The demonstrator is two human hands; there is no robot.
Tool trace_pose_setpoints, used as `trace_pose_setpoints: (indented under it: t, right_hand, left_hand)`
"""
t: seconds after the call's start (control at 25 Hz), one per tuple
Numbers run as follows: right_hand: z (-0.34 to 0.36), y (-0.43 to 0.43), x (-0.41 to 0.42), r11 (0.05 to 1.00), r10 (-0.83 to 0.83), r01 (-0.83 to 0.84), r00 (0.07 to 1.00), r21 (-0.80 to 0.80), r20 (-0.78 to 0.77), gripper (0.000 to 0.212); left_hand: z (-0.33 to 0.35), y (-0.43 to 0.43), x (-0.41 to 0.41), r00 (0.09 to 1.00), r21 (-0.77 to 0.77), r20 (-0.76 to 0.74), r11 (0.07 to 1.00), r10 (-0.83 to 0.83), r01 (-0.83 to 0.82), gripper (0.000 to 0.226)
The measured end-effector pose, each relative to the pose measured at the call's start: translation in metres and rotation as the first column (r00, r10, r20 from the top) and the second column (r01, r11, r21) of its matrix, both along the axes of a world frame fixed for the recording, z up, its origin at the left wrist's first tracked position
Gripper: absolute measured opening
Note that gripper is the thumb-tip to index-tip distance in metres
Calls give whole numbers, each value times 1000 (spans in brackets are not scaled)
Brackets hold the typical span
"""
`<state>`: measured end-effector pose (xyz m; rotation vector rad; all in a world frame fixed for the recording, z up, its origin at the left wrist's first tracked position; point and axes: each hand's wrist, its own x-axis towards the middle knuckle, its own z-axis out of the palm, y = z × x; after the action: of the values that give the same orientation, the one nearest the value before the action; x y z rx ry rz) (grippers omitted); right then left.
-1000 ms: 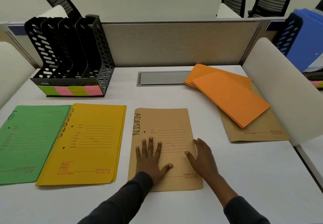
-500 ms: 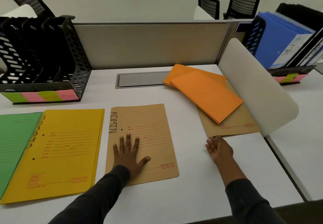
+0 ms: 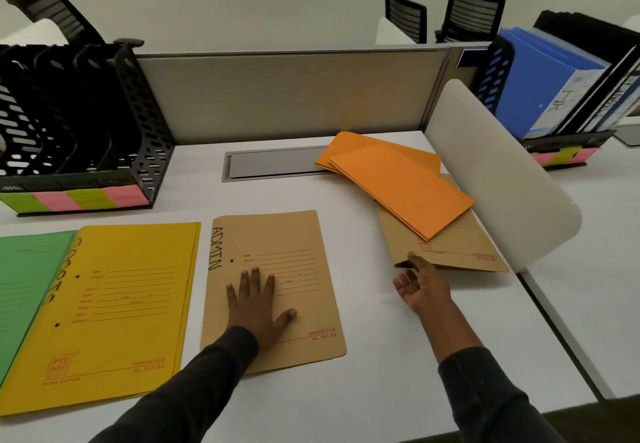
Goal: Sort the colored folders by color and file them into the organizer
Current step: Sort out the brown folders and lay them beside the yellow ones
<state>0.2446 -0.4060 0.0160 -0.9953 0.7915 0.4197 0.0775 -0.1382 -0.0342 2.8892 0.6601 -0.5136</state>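
Under right hand [image 3: 420,287], brown folder [image 3: 450,252] corner.

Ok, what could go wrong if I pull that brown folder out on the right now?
The orange folders lie loosely on the brown folder that your right hand is lifting by its corner, so they may slide off, perhaps against the white divider. The thin corner could also bend.

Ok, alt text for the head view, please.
The left hand lies flat on a brown ADMIN folder; the right hand lifts a corner of a brown folder under orange folders. Black slotted organizer stands behind.
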Motion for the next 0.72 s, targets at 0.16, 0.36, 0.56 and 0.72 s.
trace_pose_setpoints:
  t: [0.16, 0.36, 0.56, 0.72]
  right_hand:
    - [33, 22, -36, 994, 22, -28, 998, 104, 57, 32]
    - [69, 45, -101, 981, 119, -128, 990, 143, 73, 39]
    - [92, 56, -159, 932, 318, -320, 947, 167, 39, 44]
    - [108, 54, -178, 755, 623, -619, 780, 218, 58, 40]
  left_hand:
    - [33, -39, 29, 974, -339, 227, 938, 6, 73, 79]
    - [90, -73, 69, 869, -961, -87, 188, 487, -201, 62]
    - [113, -68, 71, 764, -932, -361, -224, 534, -284, 42]
    - [122, -45, 53, 763, -966, -246, -91, 598, -241, 34]
